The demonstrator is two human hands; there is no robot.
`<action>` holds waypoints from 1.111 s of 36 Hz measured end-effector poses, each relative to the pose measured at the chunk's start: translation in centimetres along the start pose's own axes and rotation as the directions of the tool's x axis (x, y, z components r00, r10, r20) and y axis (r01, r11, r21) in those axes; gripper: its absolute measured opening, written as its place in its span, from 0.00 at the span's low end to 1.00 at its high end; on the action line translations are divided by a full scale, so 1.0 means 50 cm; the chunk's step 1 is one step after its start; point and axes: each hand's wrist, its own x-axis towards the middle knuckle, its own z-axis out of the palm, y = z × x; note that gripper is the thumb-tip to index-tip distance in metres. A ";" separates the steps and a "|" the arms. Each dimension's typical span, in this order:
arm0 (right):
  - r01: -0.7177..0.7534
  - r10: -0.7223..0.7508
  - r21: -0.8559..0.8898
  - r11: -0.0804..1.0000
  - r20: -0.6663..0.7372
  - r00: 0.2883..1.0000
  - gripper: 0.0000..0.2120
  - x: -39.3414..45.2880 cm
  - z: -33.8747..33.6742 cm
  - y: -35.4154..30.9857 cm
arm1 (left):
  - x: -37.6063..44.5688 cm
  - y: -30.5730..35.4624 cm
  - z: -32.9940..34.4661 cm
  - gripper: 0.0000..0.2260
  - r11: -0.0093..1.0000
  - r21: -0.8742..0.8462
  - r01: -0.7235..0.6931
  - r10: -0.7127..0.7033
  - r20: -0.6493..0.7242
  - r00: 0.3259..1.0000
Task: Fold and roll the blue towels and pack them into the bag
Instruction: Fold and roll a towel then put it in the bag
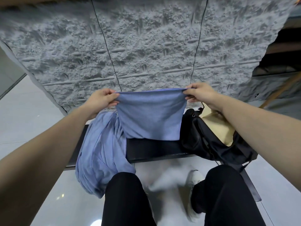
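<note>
The left hand [101, 99] pinches one top corner of a soft blue knitted towel [149, 115], fingers curled over the hem, and the right hand [199, 93] pinches the opposite corner the same way, so the cloth hangs stretched between them with its upper edge doubled over (it looks folded once, though the layers are hard to count). Its lower edge rests on a low black bench [154, 150] directly beneath the hands. Below the left hand, a heap of more blue cloth [101, 154] spills off the bench edge toward the person's knee, unfolded and unrolled. Below and just outside the right hand sits a black fabric bag [210, 141] with its mouth gaping, a pale cream lining or cloth [219, 128] showing at the opening; no blue towel is visible inside. Beyond both hands rises a grey rough-textured wall [130, 46]. As a judgement, the task is early: one towel is mid-fold, rolling has not begun, the heap awaits, and nothing appears packed.
</note>
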 end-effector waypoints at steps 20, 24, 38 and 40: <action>0.070 -0.011 -0.425 0.902 0.142 0.990 0.08 -0.001 0.039 0.091 | -0.051 -0.147 0.026 0.06 0.957 0.286 -0.058 0.037 0.079 0.996; 0.105 0.040 -0.568 0.816 0.237 0.971 0.07 -0.033 0.048 0.136 | -0.088 -0.198 0.051 0.04 0.949 0.317 -0.012 -0.035 0.141 0.989; 0.067 0.088 -0.540 0.839 0.256 0.963 0.07 -0.142 0.070 0.228 | -0.187 -0.298 0.071 0.04 0.920 0.390 0.031 -0.105 0.169 0.980; 0.044 0.105 -0.514 0.856 0.258 0.960 0.08 -0.157 0.073 0.239 | -0.200 -0.300 0.075 0.04 0.917 0.398 0.022 -0.087 0.148 0.985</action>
